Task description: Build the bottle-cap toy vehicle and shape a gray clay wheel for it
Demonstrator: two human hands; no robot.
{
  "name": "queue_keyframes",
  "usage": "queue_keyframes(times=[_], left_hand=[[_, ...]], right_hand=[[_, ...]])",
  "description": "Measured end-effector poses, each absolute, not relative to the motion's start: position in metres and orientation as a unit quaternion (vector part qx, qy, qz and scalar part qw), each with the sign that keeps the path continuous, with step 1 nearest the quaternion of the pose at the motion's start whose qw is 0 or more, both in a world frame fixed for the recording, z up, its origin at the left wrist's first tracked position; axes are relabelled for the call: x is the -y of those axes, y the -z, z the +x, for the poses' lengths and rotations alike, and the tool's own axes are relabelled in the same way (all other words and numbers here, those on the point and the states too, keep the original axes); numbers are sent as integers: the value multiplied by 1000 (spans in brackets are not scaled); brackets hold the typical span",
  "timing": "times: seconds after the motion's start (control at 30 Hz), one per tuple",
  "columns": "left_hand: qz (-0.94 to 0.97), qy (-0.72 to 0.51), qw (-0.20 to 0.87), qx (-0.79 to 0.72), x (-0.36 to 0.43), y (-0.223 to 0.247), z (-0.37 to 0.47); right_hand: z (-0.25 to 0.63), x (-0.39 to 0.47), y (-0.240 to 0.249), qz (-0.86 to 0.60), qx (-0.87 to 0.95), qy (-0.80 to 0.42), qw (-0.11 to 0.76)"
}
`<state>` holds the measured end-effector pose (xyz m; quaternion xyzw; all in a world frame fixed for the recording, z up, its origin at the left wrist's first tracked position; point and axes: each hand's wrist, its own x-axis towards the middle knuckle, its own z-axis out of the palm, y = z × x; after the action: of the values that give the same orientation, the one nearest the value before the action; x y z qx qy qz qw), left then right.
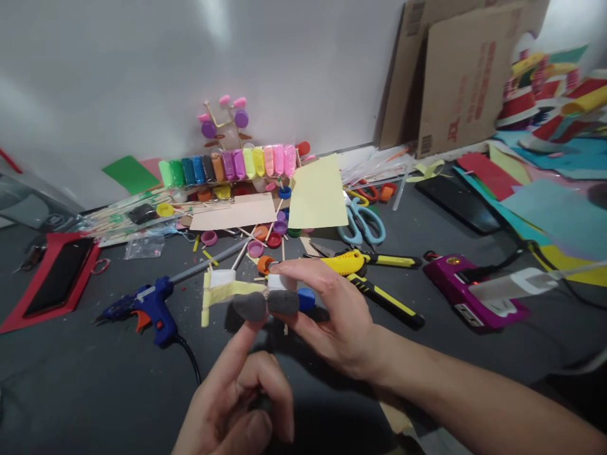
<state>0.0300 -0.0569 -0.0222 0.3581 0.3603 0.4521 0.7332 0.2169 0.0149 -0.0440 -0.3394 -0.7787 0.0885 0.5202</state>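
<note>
A small handmade model point(241, 289) has two dark grey rounded pieces, white parts, a yellow strip and a pale stick at its left end. My right hand point(332, 309) holds its right side between thumb and fingers, near an orange cap point(265, 265) and a blue cap point(306, 298). From below, the raised index finger of my left hand point(241, 398) touches the left grey piece. The other fingers of that hand are curled, with nothing visible in them.
A blue glue gun point(159, 311) lies left. Behind are clay packs point(229, 165), yellow paper point(318, 193), blue scissors point(364, 221) and yellow cutters point(386, 300). A purple power strip point(459, 291), a black phone point(458, 203) and cardboard point(458, 82) are at right.
</note>
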Motion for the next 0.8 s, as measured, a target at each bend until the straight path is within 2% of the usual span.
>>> queue_keyframes(times=[0.13, 0.27, 0.4, 0.57, 0.8], left_hand=[[294, -446, 742, -404, 51, 25, 30], [284, -453, 720, -443, 46, 24, 32], [295, -487, 712, -411, 40, 24, 37], [296, -466, 740, -385, 33, 26, 49], [203, -580, 635, -468, 19, 25, 54]], right_hand=[[214, -18, 42, -329, 789, -47, 516], [210, -20, 37, -324, 799, 63, 503], [206, -17, 35, -341, 795, 120, 486], [198, -12, 35, -329, 806, 117, 479], [186, -7, 40, -278, 839, 22, 468]])
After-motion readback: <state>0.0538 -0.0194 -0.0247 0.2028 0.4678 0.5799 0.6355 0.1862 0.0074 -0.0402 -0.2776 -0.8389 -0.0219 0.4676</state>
